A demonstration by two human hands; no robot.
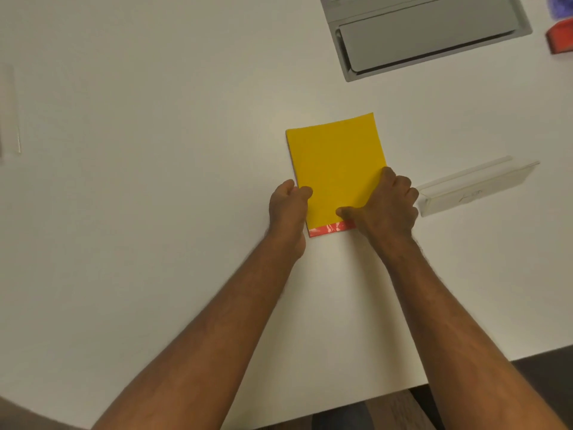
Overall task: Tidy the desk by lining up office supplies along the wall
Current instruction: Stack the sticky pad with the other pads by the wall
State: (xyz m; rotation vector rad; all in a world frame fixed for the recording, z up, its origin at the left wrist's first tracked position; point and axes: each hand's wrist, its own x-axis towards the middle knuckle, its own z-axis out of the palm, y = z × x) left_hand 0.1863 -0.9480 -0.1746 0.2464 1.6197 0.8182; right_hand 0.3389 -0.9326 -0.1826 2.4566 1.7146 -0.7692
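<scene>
A yellow notebook point(336, 162) with a red strip along its near edge lies flat on the white desk point(155, 212), a little right of centre. My left hand point(288, 209) grips its lower left edge, thumb on the cover. My right hand point(387, 206) holds its lower right corner, thumb pressed on the yellow cover and fingers curled over the right edge.
A clear acrylic stand point(477, 187) lies just right of my right hand. A grey cable hatch point(424, 35) is set into the desk at the top. A red object point(561, 37) and a purple object point(559, 4) sit at the top right. Another clear plastic piece point(9, 113) lies far left.
</scene>
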